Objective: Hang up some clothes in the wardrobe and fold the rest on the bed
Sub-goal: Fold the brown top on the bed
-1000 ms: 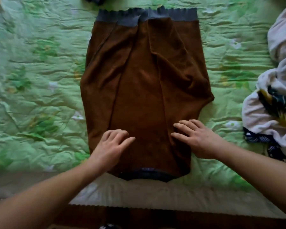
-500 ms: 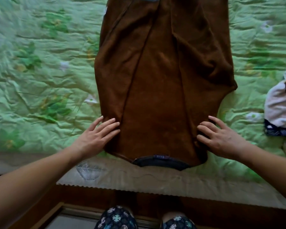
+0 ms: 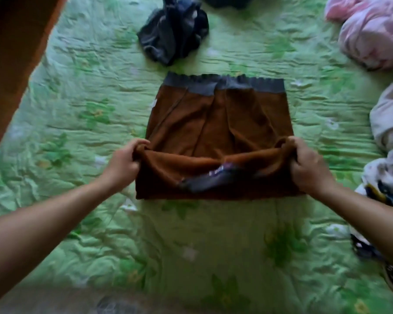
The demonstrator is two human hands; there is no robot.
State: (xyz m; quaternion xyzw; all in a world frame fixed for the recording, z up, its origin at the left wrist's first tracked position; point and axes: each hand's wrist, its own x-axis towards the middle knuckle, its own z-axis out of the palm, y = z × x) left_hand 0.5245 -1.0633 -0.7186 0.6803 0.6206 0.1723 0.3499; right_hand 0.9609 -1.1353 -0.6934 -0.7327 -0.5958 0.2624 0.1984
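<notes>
The soft brown top (image 3: 213, 128) lies on the bed with the green flowery cover (image 3: 77, 98), right between the two hands. The left hand (image 3: 123, 162) pinches one near corner of the top, with its fingers curled tight round the cloth. The right hand (image 3: 309, 168) holds the other near corner the same way. The near end is lifted off the bed and sags a little between the two grips. The dark neck edge (image 3: 195, 184) shows just under it.

I think the job now is to fold this end over. To do it well, hold both corners at the same height. Pull them gently apart so the cloth is not saggy. Then carry the end away from the body and lay it on the wide grey band (image 3: 225, 83) far past the hands. Line up the sides, let go, and pat it flat.

A tiny purple tag (image 3: 217, 172) sits on the neck edge between the grips. It has white marks, but they are too blurry to read
</notes>
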